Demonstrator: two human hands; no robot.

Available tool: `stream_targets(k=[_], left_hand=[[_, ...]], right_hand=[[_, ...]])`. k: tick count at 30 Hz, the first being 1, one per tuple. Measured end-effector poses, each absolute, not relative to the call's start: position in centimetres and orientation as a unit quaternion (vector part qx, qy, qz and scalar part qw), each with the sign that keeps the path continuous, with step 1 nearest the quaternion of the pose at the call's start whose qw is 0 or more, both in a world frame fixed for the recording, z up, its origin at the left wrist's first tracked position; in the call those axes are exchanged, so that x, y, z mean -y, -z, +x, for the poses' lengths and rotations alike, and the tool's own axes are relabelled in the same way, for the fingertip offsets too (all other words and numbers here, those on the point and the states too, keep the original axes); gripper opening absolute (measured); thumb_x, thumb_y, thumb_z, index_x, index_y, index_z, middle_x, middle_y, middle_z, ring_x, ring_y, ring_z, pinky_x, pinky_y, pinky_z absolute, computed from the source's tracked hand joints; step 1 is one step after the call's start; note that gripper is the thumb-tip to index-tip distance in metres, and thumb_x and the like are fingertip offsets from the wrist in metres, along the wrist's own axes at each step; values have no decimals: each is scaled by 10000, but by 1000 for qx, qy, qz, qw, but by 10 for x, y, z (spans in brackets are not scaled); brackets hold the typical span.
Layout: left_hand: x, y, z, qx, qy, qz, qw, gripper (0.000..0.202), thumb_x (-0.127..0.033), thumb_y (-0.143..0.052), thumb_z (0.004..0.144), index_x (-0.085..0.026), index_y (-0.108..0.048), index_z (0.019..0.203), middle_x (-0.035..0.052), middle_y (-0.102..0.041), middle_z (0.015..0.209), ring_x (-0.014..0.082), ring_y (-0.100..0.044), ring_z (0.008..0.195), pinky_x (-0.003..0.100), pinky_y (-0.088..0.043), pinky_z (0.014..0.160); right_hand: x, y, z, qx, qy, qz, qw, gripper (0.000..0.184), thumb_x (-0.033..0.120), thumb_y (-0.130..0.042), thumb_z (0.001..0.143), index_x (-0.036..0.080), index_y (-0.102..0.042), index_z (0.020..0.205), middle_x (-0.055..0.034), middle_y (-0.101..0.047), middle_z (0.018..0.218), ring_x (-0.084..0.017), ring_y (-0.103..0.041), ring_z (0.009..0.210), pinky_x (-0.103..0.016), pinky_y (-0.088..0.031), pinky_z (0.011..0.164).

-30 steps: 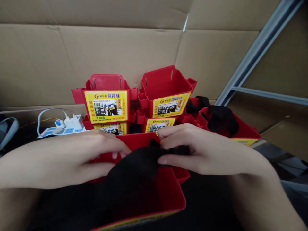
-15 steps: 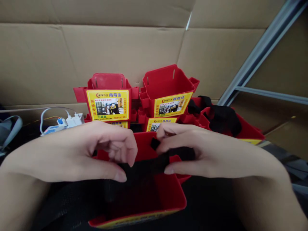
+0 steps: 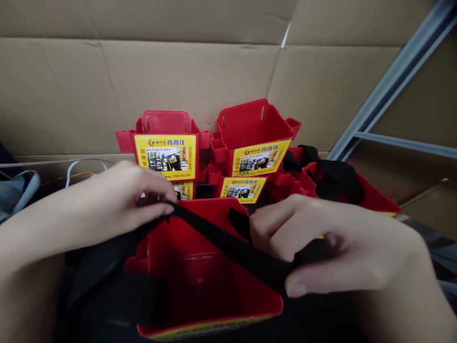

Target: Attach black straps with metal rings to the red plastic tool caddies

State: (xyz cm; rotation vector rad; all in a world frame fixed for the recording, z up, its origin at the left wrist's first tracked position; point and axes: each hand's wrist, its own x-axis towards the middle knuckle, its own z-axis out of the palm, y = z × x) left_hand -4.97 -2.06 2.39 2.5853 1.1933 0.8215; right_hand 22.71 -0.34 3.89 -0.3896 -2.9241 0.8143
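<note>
A red plastic tool box [image 3: 203, 281] with a yellow label on its front stands close below me, its top open. Across its mouth runs a black strap [image 3: 224, 238], slanting down from left to right. My left hand [image 3: 132, 200] pinches the strap between thumb and fingers above the box's back left corner. Over the right side, my right hand [image 3: 321, 247] grips the strap's lower stretch between thumb and curled fingers. A short piece of black strap shows at the box's back wall beside my right fingers. More black webbing hangs under my left hand, dark and blurred.
Behind stand stacked red tool boxes with yellow labels, one stack on the left [image 3: 164, 157] and another box [image 3: 260, 138] on the right. Farther right lie red boxes with black straps [image 3: 339, 181]. A cardboard wall [image 3: 193, 71] closes the back; a metal frame [image 3: 385, 85] slants at right.
My left hand has moved left and up and now pinches the strap. My right hand has shifted right and down, and the strap is stretched between them.
</note>
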Motion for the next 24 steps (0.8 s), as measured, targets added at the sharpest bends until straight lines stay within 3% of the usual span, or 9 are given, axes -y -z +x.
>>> stream_targets(k=[8,11,14,17,20,24], left_hand=[[10,-23,-27,-407,-393,820,-83,186,-350,-511,855,-204,-619,897,6,-669,805,141,-625,728,224,-486,662],[7,-22,-30,-410,-380,814,-161,161,-323,-494,874,-227,-623,881,-6,-680,853,137,-635,733,215,-477,665],[4,-23,-36,-421,-345,822,-168,169,-325,-490,868,-239,-633,899,0,-686,897,160,-643,793,234,-479,722],[1,-22,-38,-404,-389,816,-140,179,-320,-502,855,-217,-648,871,2,-691,892,153,-638,800,232,-478,768],[3,-20,-34,-382,-438,804,-129,183,-285,-493,854,-211,-660,857,-12,-690,855,126,-632,753,211,-485,748],[12,-20,-26,-362,-420,825,-112,177,-245,-500,848,-226,-676,859,-18,-691,857,136,-639,778,225,-498,753]], right_hand=[[12,-22,204,912,-400,-88,-12,294,307,-525,867,121,-660,683,-80,-657,780,-109,-620,797,-159,-437,700],[21,-23,198,892,-445,-72,2,348,360,-510,868,113,-654,670,-83,-672,766,-112,-628,780,-153,-450,681],[21,-27,196,888,-454,-73,10,381,401,-477,880,85,-669,787,-99,-673,838,-126,-622,805,-179,-469,709],[11,-29,195,890,-410,-157,120,435,367,-314,951,83,-640,908,-104,-652,935,-125,-608,858,-223,-468,786],[2,-25,185,882,-301,-288,221,276,312,-405,922,127,-607,951,-49,-642,853,-99,-594,738,-209,-466,693],[6,-9,151,918,-209,-302,147,128,231,-524,839,149,-615,875,12,-598,648,-77,-532,543,-182,-409,523]])
